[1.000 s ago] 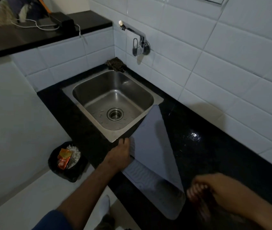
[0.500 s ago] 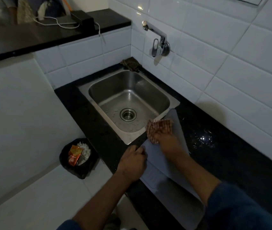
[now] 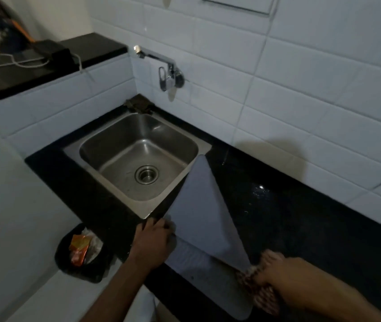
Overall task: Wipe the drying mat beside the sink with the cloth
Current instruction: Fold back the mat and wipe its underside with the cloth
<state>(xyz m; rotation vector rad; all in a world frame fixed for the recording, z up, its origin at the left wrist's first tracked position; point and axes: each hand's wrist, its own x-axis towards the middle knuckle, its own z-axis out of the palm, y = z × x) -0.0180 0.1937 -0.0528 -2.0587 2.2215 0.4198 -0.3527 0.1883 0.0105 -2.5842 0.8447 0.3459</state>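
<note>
Right hand point(image 3: 275, 270): low at the near right, fingers curled round a bunched cloth point(image 3: 258, 290) at the near right corner of the mat's turned-over flap; motion blur hides the exact finger positions.
Left hand point(image 3: 153, 240): at the near left edge of the mat, just beside the sink's near corner; it rests on or holds the mat edge, but whether the fingers curl under it cannot be told.
Drying mat point(image 3: 198, 205): pale grey, on the black counter point(image 3: 301, 217) directly right of the sink point(image 3: 138, 159). Its far part is folded back over itself, forming a smooth triangular flap whose tip touches the sink rim. The near part lies flat and shows a ribbed face.
Cloth: reddish patterned, crumpled, touching the flap's near corner and the ribbed face beside it.
Progress (judgement): wiping appears to be under way at the near end. No visible sign tells wiped areas from unwiped ones, so the share completed cannot be read.
Remaining (judgement): the ribbed near section, the surface hidden beneath the flap, and laying the mat flat.
Surroundings: wall tap point(image 3: 166, 73) above the sink; dark rag point(image 3: 138, 104) at the sink's far corner; waste bin point(image 3: 81, 252) on the floor, near left.
</note>
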